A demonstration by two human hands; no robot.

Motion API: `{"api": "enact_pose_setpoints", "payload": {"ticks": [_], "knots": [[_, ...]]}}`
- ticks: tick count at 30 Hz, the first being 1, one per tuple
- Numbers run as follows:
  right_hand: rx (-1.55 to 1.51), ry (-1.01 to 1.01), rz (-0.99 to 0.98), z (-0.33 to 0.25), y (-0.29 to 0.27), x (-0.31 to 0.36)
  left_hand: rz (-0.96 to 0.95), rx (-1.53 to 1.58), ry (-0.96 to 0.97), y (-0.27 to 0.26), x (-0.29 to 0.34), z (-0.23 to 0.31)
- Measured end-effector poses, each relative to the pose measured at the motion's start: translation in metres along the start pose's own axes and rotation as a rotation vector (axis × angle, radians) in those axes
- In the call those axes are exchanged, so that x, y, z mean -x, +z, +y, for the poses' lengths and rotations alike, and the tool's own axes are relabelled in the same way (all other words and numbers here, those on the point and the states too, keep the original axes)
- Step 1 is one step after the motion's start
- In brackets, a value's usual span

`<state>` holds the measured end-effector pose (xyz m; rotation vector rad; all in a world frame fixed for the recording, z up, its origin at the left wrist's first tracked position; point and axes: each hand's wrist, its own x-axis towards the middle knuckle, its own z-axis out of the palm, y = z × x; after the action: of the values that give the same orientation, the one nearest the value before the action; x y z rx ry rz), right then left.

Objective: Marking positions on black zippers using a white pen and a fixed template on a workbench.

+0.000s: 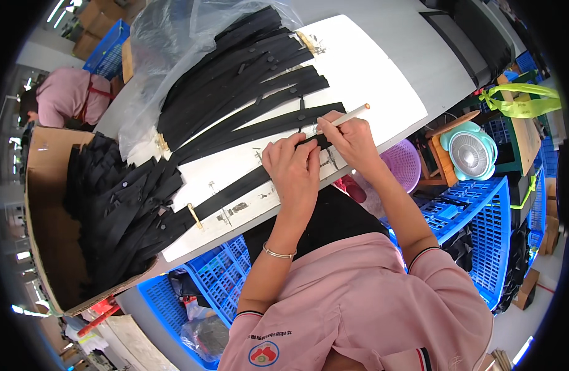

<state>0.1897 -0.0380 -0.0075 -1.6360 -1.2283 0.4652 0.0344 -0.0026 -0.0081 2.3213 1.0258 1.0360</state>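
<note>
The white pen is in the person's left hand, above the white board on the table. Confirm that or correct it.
Wrong hand: the head view shows the white pen in the right hand, not the left hand. The rest stands: it is above the white board on the table.

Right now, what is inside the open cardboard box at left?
Black strips lie heaped in the cardboard box, some reaching onto the white board. Anything beneath the heap is covered.
</note>
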Motion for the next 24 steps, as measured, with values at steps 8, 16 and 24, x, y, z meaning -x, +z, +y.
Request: {"api": "enact_pose_setpoints", "payload": {"ticks": [8, 16, 24], "knots": [[-0.138, -0.036, 0.025, 0.005, -0.003, 0.005, 0.012, -0.012, -0.005, 0.004, 0.000, -0.001], [-0.074, -0.135, -0.005, 0.007, 0.005, 0.002, 0.023, -0.043, -0.032, -0.002, 0.002, -0.004], [-0.270, 0.034, 0.027, 0.002, -0.008, 0.012, -0.201, -0.157, -0.013, -0.017, 0.012, -0.013]]}}
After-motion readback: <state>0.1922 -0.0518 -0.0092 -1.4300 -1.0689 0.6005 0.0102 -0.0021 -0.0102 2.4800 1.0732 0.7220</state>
